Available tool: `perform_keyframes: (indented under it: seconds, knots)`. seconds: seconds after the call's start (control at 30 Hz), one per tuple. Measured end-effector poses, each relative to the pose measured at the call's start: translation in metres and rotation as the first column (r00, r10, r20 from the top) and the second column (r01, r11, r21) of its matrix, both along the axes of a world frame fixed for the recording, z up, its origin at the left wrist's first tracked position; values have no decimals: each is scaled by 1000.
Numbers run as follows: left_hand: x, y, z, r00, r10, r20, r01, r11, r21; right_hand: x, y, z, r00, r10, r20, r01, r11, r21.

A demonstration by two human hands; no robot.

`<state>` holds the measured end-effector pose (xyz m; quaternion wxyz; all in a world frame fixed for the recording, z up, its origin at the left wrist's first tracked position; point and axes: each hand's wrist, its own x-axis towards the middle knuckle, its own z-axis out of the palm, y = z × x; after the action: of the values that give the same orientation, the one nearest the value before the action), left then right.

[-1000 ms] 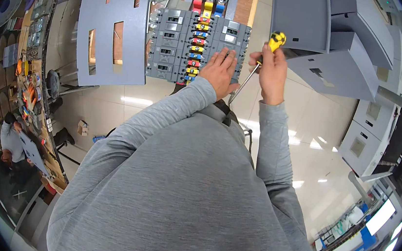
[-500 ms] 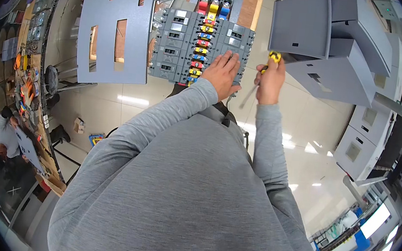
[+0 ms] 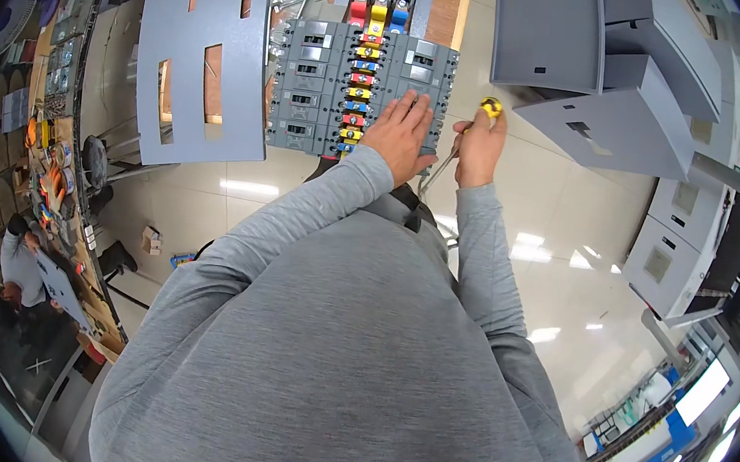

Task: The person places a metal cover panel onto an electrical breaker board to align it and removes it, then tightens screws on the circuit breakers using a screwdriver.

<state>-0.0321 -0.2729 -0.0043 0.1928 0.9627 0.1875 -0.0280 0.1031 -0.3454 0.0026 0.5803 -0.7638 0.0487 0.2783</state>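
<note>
My left hand [image 3: 400,135] lies with fingers spread on the lower right part of a grey breaker assembly [image 3: 307,86]. Red, yellow and blue terminals [image 3: 362,79] run down the middle of the assembly. To the right of it, my right hand [image 3: 480,150] is closed round a screwdriver with a yellow and black handle [image 3: 490,108]. The screwdriver's metal shaft points down and left, beside the assembly's lower right edge. Where its tip ends is hard to make out.
A grey panel with cut-outs [image 3: 196,123] stands left of the assembly. Grey metal enclosures [image 3: 552,43] are at the upper right. A co-worker [image 3: 21,265] is at the far left, near a bench with tools [image 3: 53,175]. A small box [image 3: 151,240] lies on the floor.
My right hand has moved left and slightly down with the screwdriver, nearer the assembly, since half a second ago. My left hand stays on the breakers. The whole view has shifted slightly.
</note>
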Motion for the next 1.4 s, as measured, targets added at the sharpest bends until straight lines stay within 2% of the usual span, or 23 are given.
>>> perform_keyframes:
  seconds: [0.03,0.13,0.17,0.27,0.3,0.43,0.53,0.7,0.8,0.9,1.0,1.03,1.13,1.27,1.4]
  knots:
    - [0,0,0,1000,1,-3,-1,1000,2,0,-2,-2,970,176,-165,-173,984,34]
    - [0,2,0,1000,-15,2,15,1000,12,9,-7,11,876,296,-380,-297,953,57]
    - [1,3,0,1000,-16,8,16,1000,12,15,-11,16,866,298,-403,-276,954,112]
    - [0,3,0,1000,-22,15,21,1000,16,20,-18,9,974,141,-178,-129,989,73]
    - [-1,3,0,1000,-25,15,25,999,21,24,-20,18,974,115,-197,-96,990,102]
    - [0,5,3,999,-34,-15,35,995,91,38,-34,53,952,156,-262,-129,984,120]
    - [6,5,8,998,-27,-55,35,989,144,43,-50,54,957,219,-192,-194,971,139]
    - [10,3,6,998,-13,-68,24,986,162,40,-60,65,945,291,-148,-287,957,50]
    - [12,2,8,995,-10,-99,27,986,163,37,-61,70,932,360,-27,-361,932,-24]
    - [14,1,12,989,-2,-148,27,985,171,33,-54,82,936,332,115,-317,939,-131]
    - [18,-3,18,979,14,-204,23,984,179,43,-56,70,796,359,487,-295,933,-206]
    - [20,-3,19,975,22,-221,20,983,182,46,-58,77,730,415,544,-275,906,-323]
    - [20,-5,14,982,22,-186,11,985,175,50,-56,98,808,305,504,-221,950,-220]
    - [19,-5,8,982,8,-189,26,984,179,37,-38,134,809,89,580,-186,976,110]
    - [19,-4,4,987,2,-161,27,984,176,24,-10,155,853,235,467,-320,941,111]
